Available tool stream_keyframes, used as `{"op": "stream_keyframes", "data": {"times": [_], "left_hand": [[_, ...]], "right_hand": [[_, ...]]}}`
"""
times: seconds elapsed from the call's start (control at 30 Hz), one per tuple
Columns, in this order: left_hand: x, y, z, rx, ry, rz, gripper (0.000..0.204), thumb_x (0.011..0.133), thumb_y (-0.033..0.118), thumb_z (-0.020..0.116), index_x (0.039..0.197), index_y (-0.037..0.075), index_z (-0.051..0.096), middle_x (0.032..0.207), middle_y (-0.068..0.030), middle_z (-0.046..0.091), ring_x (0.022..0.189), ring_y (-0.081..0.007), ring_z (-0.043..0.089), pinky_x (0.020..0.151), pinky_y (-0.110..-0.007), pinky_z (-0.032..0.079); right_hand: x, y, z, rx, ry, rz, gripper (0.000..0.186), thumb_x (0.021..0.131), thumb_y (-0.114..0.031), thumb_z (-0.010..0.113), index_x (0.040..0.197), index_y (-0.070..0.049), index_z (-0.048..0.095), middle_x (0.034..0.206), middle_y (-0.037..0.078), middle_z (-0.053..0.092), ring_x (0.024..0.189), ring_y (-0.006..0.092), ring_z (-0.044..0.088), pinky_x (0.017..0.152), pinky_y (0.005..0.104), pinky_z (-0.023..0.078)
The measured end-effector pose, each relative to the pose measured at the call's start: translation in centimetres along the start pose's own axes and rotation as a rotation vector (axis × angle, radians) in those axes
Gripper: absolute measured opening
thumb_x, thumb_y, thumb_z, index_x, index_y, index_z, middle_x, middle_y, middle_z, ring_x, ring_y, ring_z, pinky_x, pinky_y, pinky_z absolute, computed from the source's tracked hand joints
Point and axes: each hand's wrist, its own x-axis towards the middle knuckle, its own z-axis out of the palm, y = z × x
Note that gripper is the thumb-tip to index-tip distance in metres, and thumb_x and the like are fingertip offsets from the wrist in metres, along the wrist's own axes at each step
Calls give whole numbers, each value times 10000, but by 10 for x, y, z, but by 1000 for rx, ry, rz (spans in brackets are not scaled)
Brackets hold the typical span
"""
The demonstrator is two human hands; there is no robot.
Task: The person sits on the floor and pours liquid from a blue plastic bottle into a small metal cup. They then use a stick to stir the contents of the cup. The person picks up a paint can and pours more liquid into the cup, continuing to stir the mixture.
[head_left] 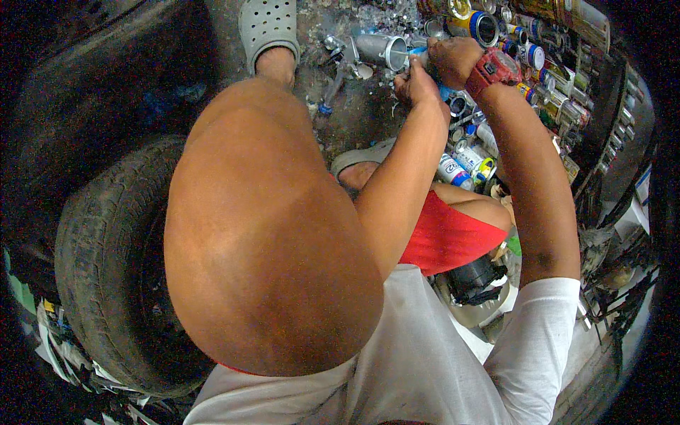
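Both my hands are close together at the top, right of centre. My right hand (453, 59), with a red watch on its wrist, has its fingers curled round something mostly hidden. Just below and left of it, my left hand (420, 86) is closed too, its thumb pointing up. A bit of a blue thing (419, 53) shows between the hands; its kind cannot be made out. Left of them a silver metal cup (379, 51) lies tilted, its round mouth toward my hands. A thin pale strip seems to run from the blue thing to that mouth.
Several spray cans (453, 170) and jars crowd the floor to the right. A large tyre (106, 269) stands at the left. Scraps and a clear plastic piece (331, 91) lie near the cup. My grey clogs (269, 28) and bent knees frame the work spot.
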Motion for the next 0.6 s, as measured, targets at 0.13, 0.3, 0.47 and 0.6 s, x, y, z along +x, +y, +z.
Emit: {"op": "stream_keyframes", "data": {"times": [0.13,0.3,0.47,0.6], "left_hand": [[8,4,-4,62,-68,-29,426,955,287,547,1315,73,465,1271,-161,596,1077,-349,629,870,-503,545],[0,0,-2,92,-72,-51,395,960,269,535,1295,63,494,1261,-155,604,1082,-344,628,880,-500,544],[35,-14,-12,-26,-115,-58,354,909,304,648,1109,44,513,1124,-145,622,989,-289,606,865,-452,506],[20,-8,-8,101,-90,-35,406,947,283,558,1263,38,490,1227,-163,607,1048,-327,631,874,-489,539]], "right_hand": [[1,-4,-6,5,23,-15,326,830,-173,628,1095,5,562,951,195,716,867,343,718,713,441,573],[-3,3,9,-5,62,-4,339,815,-169,637,1094,8,561,953,189,717,886,343,714,726,437,572],[0,-4,-3,-24,65,-3,352,794,-161,655,1090,6,563,946,193,716,898,348,711,735,439,571],[-1,0,0,4,13,17,359,786,-156,659,1095,3,567,964,200,714,920,348,707,761,443,568]]}}
